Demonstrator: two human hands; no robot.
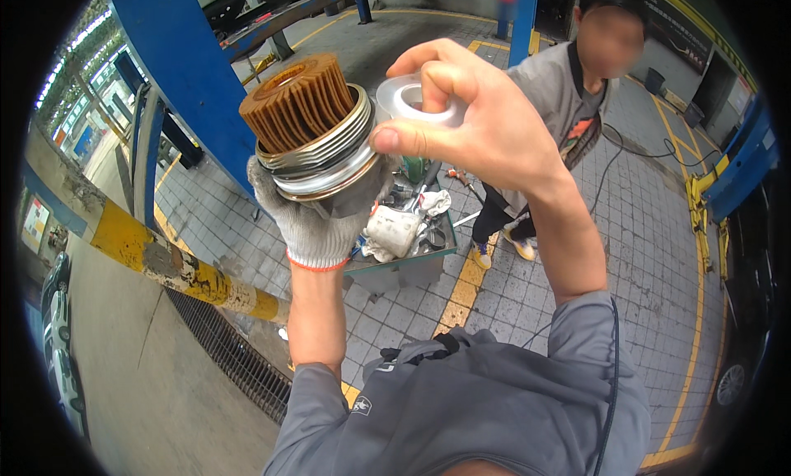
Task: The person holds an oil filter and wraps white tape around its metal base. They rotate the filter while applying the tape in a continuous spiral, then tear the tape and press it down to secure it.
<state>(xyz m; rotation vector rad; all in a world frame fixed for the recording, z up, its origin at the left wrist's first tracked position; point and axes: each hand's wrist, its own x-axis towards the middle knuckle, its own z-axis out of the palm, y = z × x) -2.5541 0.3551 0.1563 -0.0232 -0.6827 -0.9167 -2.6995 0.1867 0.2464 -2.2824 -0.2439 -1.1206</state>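
My left hand (320, 237), in a pale knitted glove with an orange cuff, is wrapped around the underside of an oil filter assembly and holds it up. Brown pleats of the filter element (298, 109) rise out of a shiny metal threaded ring (317, 173). Bare, my right hand (503, 138) grips a white, translucent ring-shaped roll of tape (397, 97), with a finger through its hole. The right thumb lies against the side of the threaded ring. Whether a strip of tape runs onto the threads, I cannot tell.
Below my hands stands a grey bin (404, 272) heaped with rags, a white container and tools. A person (568, 97) in a grey jacket is at the right. Blue lift posts (177, 72) and a yellow-black rail (156, 257) flank the tiled floor. A floor grate (227, 352) lies lower left.
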